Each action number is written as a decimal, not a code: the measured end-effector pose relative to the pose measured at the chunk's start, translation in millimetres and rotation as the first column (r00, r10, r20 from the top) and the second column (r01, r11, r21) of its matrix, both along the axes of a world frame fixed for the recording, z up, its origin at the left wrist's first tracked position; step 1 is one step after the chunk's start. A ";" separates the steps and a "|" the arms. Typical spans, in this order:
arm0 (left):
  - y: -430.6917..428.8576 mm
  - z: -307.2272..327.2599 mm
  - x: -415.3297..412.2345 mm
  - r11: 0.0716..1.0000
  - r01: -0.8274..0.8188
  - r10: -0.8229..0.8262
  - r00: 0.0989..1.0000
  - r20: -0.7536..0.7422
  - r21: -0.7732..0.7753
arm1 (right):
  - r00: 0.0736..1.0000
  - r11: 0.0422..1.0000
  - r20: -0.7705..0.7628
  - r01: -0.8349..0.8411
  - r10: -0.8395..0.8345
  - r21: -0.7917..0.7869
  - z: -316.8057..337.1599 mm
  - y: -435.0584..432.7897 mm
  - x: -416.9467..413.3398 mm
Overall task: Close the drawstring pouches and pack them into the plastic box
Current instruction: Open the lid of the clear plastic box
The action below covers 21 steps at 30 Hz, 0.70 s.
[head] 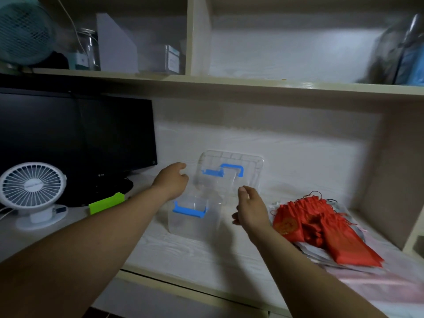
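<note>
found plastic box (195, 222) standing on the white desk (183, 255), mouth open, one blue latch (189, 211) on the near rim. saw clear lid (229, 182) held tilted just above and behind the box, probably to free the opening for packing. noted left hand (171, 181) at the lid's left edge, fingers curled round it, apparently bearing the weight. noted right hand (250, 208) just beside the lid's lower right corner, fingers loosely bent; could not tell whether clamped on the plastic or merely near, given blur and see-through material. logged red drawstring pouches (321, 226) heaped right of the box, well apart from both hands, on crumpled plastic bags (344, 258), thin cords straggling from the tops; open or drawn shut, impossible to tell. judged the heap parked close for a short reach, and none packed yet. marked white fan (32, 187), dark monitor (75, 143) and green block (106, 203) off left, outside the working path.
</note>
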<state>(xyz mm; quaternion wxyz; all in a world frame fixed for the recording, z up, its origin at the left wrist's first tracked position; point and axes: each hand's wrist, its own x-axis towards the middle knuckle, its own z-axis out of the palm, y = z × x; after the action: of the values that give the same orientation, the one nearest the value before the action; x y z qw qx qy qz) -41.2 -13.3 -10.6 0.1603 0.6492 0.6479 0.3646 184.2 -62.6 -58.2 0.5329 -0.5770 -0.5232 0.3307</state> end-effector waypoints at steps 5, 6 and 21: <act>-22.3 11.8 80.6 0.980 0.141 -0.135 0.989 -0.053 0.138 | 0.983 0.997 0.165 0.075 -0.078 0.026 10.8 -2.7 65.2; -25.1 11.8 95.9 0.975 0.145 -0.137 0.989 -0.057 0.169 | 0.974 0.997 0.214 0.073 -0.077 0.024 12.3 -2.8 76.3; -17.6 -121.0 282.4 0.906 0.277 -0.239 0.959 0.153 -0.319 | 0.891 0.929 0.411 0.301 -0.192 -0.218 -46.4 -39.6 344.9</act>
<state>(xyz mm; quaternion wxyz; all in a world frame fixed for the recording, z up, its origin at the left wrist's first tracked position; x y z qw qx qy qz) 241.1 -30.9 -131.6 0.3514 0.6710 0.5992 0.2592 529.1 -102.1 -104.6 0.3730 -0.7608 -0.4876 0.2105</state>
